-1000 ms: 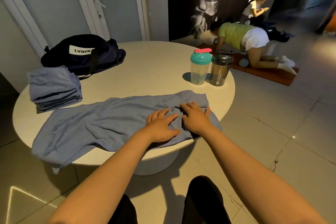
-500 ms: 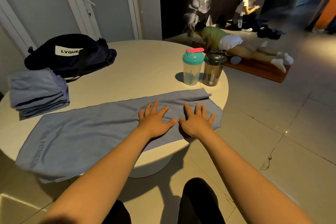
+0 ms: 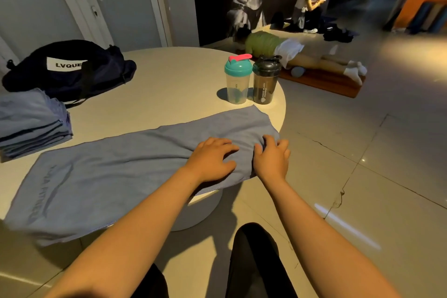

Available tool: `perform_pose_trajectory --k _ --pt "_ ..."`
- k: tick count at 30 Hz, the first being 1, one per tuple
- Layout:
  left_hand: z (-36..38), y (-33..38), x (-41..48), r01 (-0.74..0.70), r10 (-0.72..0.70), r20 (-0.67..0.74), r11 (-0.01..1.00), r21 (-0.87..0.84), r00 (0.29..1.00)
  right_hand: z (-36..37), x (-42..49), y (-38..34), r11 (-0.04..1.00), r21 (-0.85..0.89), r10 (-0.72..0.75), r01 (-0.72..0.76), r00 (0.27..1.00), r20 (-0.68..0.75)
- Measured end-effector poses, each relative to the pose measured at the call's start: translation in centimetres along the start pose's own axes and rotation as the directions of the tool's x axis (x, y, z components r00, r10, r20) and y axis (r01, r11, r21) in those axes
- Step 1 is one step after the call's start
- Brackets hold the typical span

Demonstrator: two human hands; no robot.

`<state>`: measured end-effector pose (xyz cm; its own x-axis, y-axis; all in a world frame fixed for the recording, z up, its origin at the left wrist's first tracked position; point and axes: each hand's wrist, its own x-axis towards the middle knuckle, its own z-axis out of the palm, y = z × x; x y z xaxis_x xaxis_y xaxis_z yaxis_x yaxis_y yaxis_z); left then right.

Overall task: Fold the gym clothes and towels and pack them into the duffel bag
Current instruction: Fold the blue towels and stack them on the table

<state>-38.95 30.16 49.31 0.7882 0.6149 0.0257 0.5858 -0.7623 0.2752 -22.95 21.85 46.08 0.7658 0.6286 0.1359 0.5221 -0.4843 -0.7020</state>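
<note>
Grey-blue towel, navy duffel bag, teal-lidded shaker, black shaker.

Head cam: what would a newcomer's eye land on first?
The blue towel spread along the near edge of the table, left hand resting on it, right hand gripping its bunched right end. Then the dark duffel bag far left behind a folded stack, and two shaker bottles far right.
</note>
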Motion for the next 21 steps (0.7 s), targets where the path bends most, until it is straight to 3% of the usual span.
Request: perform_pose_trajectory --k 2,5,7,8,10,12,14,15,17,19,21 --pt "0.4 1.1 0.7 0.022 -0.021 -0.014 0.998 0.067 1.000 -0.2 0.1 -0.2 0.993 0.039 -0.110 0.112 0.993 -0.047" --pt "1.8 2.9 1.4 0.067 -0.090 0.126 0.983 0.172 0.988 -1.0 0.2 -1.3 0.944 0.273 -0.161 0.185 0.981 -0.110" --pt "2.6 3.6 2.1 0.056 -0.086 0.187 0.985 0.161 0.979 -1.7 0.4 -2.0 0.915 0.270 -0.255 0.298 0.949 -0.183" --pt "2.8 3.9 2.4 0.033 -0.047 0.173 0.996 0.086 0.984 -2.1 0.3 -2.6 0.901 0.222 -0.338 0.373 0.924 -0.181" --pt "2.4 4.5 2.4 -0.022 0.033 0.036 0.963 -0.269 0.999 -2.3 0.6 -3.3 0.888 0.185 -0.404 0.420 0.907 -0.120" --pt "1.7 4.8 1.7 -0.049 -0.052 -0.158 0.817 -0.574 0.986 -2.4 0.7 -4.0 0.918 0.232 -0.324 0.321 0.946 -0.026" --pt "0.8 4.1 0.7 0.033 -0.291 -0.253 0.714 -0.700 0.923 -2.2 0.7 -4.8 0.943 0.193 -0.286 0.270 0.956 0.061" --pt "0.4 3.4 0.2 0.078 -0.397 -0.240 0.637 -0.767 0.886 -2.0 0.5 -5.3 0.946 0.180 -0.289 0.270 0.954 0.086" --pt "-0.4 1.7 -0.6 0.076 -0.517 -0.131 0.360 -0.930 0.846 -1.8 -0.3 -7.0 0.920 0.207 -0.363 0.334 0.924 0.120" --pt "-1.9 0.0 -1.7 0.003 -0.550 -0.026 0.051 -0.999 0.835 -1.7 -1.7 -9.6 0.847 0.312 -0.511 0.430 0.822 0.254" --pt "-3.5 -1.9 -3.1 -0.103 -0.584 -0.033 -0.087 -0.991 0.811 -1.2 -3.5 -12.2 0.770 0.476 -0.631 0.425 0.617 0.470"
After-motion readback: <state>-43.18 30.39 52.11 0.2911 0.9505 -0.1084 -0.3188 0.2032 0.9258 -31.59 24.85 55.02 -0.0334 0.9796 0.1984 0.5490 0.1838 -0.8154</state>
